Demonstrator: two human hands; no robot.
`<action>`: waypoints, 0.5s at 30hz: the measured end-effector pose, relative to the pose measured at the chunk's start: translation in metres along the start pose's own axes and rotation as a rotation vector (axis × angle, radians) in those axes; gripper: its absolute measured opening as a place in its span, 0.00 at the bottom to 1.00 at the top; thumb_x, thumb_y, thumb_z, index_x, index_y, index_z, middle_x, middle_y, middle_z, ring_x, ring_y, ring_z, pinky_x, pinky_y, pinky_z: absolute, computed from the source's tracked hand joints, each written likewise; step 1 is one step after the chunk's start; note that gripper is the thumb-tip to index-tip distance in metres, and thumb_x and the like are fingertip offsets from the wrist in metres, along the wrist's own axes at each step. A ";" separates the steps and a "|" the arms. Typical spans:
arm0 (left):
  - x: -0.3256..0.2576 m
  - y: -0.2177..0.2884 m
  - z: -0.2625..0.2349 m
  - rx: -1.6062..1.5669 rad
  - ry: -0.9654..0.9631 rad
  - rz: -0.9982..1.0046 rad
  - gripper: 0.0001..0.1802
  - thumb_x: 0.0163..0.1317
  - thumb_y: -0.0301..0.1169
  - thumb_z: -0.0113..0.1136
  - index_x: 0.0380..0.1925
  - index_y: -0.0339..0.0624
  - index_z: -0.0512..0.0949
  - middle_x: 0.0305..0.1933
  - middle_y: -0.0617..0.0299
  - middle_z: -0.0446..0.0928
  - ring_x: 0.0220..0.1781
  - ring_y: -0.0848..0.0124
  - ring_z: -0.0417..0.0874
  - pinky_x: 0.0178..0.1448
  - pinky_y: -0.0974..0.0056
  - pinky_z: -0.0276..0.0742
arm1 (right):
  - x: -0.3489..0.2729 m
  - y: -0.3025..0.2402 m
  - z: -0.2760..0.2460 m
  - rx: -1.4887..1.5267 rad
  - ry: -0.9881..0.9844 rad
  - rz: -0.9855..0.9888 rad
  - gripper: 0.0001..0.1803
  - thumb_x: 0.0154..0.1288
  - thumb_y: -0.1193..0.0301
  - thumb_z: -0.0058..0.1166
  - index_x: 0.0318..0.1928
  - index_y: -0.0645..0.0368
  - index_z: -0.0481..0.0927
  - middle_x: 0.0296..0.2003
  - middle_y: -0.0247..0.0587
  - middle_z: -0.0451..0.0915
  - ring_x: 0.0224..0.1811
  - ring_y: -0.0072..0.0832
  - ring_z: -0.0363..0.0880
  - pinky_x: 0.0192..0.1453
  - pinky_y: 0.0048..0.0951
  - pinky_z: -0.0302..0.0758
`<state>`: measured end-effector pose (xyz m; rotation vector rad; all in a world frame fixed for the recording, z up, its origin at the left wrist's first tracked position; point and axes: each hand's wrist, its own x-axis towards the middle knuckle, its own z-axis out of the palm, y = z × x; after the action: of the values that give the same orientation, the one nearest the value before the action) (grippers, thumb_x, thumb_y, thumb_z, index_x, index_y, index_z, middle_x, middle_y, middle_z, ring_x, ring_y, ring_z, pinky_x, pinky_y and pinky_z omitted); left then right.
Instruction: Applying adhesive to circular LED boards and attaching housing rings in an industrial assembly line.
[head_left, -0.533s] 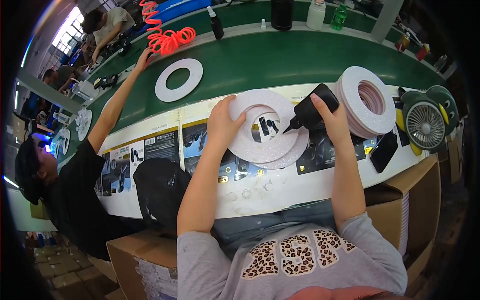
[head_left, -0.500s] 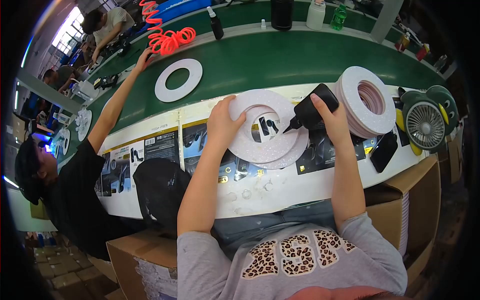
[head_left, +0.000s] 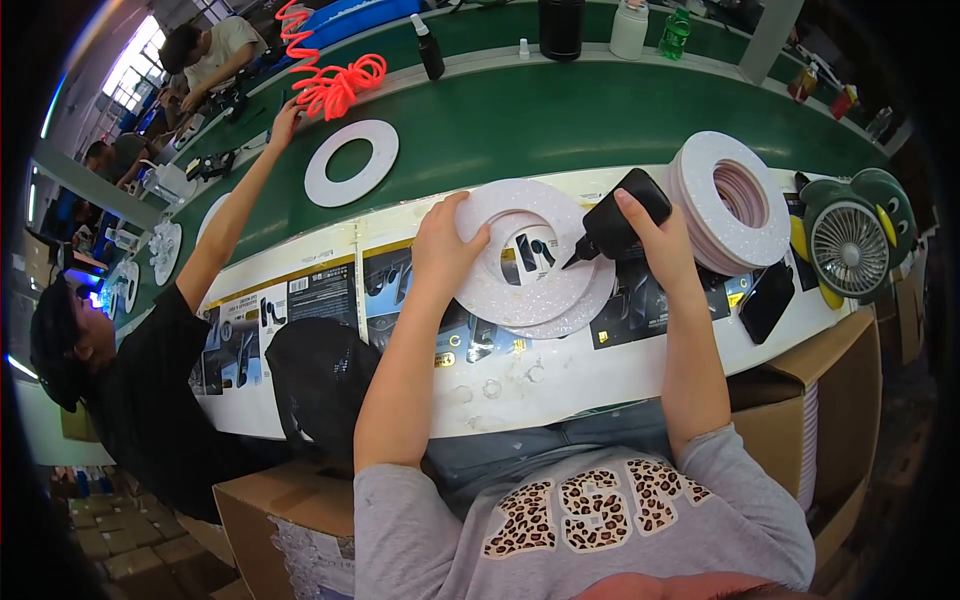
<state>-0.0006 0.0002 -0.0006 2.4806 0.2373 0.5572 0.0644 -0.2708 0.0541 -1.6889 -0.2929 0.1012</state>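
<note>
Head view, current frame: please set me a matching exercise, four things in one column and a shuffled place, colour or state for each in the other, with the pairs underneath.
Things
1. Black bottle
2. Coiled hose
3. Fan
4. Left hand

Places, colours, states
a. Bright orange-red
b. On the upper white ring, at its left side
c. Green-bodied, to the right of the phone
d. Held in the right hand, nozzle pointing down and to the left

Pairs
1-d, 2-a, 3-c, 4-b
</note>
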 end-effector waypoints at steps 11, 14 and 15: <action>0.001 0.000 0.002 -0.001 -0.003 0.000 0.30 0.51 0.38 0.69 0.54 0.41 0.74 0.52 0.51 0.78 0.55 0.53 0.79 0.58 0.55 0.74 | 0.002 0.004 0.000 0.010 0.010 -0.024 0.26 0.63 0.52 0.61 0.31 0.67 0.82 0.24 0.36 0.80 0.28 0.19 0.76 0.33 0.23 0.71; 0.001 -0.001 0.002 -0.002 0.003 0.007 0.30 0.51 0.39 0.69 0.54 0.40 0.74 0.52 0.50 0.78 0.55 0.53 0.79 0.58 0.55 0.74 | 0.003 0.006 -0.002 -0.026 -0.031 -0.008 0.19 0.67 0.57 0.59 0.35 0.64 0.82 0.29 0.29 0.80 0.32 0.14 0.75 0.37 0.19 0.71; 0.001 -0.001 0.002 -0.003 -0.003 -0.002 0.30 0.51 0.39 0.69 0.54 0.40 0.74 0.52 0.50 0.78 0.55 0.53 0.79 0.58 0.55 0.74 | 0.003 0.006 -0.002 -0.032 -0.038 -0.001 0.19 0.67 0.57 0.59 0.35 0.64 0.82 0.29 0.29 0.80 0.32 0.15 0.75 0.37 0.20 0.72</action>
<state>0.0013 0.0006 -0.0018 2.4780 0.2369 0.5522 0.0684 -0.2725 0.0490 -1.7204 -0.3255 0.1284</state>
